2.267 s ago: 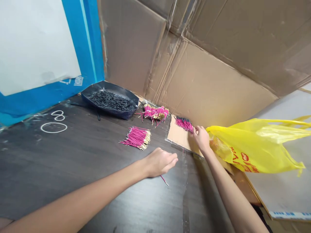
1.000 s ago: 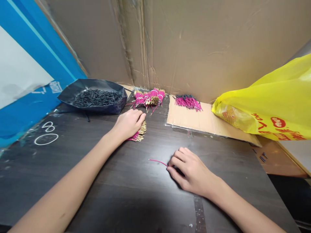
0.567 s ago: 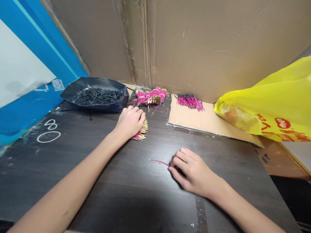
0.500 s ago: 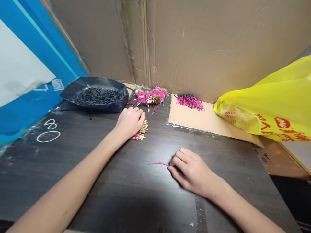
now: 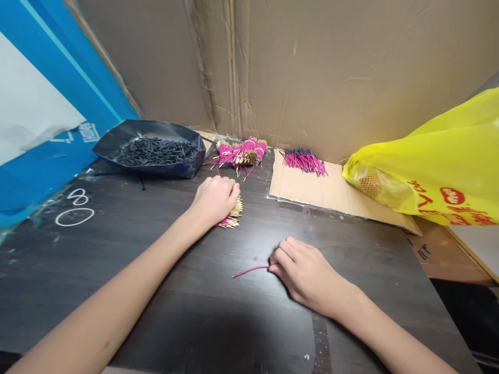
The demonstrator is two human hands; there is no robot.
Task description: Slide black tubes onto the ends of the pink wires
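Note:
Between the fingertips of my right hand (image 5: 306, 275) is one end of a single pink wire (image 5: 249, 270); its bare-tipped end points left over the dark table. My left hand (image 5: 218, 197) rests, fingers curled, on a pile of pink wires with gold-coloured ends (image 5: 233, 218). Most of that pile is hidden under the hand, and so are the fingertips, so I cannot make out whether a wire is pinched there. Behind my left hand lie bundled pink wires (image 5: 245, 153) tied with white bands.
A dark tray (image 5: 187, 169) at the back left holds many short black sleeves (image 5: 156, 151). Pink wires with black ends (image 5: 305, 162) lie on a cardboard sheet (image 5: 335, 195). A yellow plastic bag (image 5: 429, 166) stands at the right. White rubber bands (image 5: 75, 217) lie at the left.
My left hand has shifted slightly right and toward me, with the wire pile beneath it. The free end of the pink wire in my right hand has swung down toward me.

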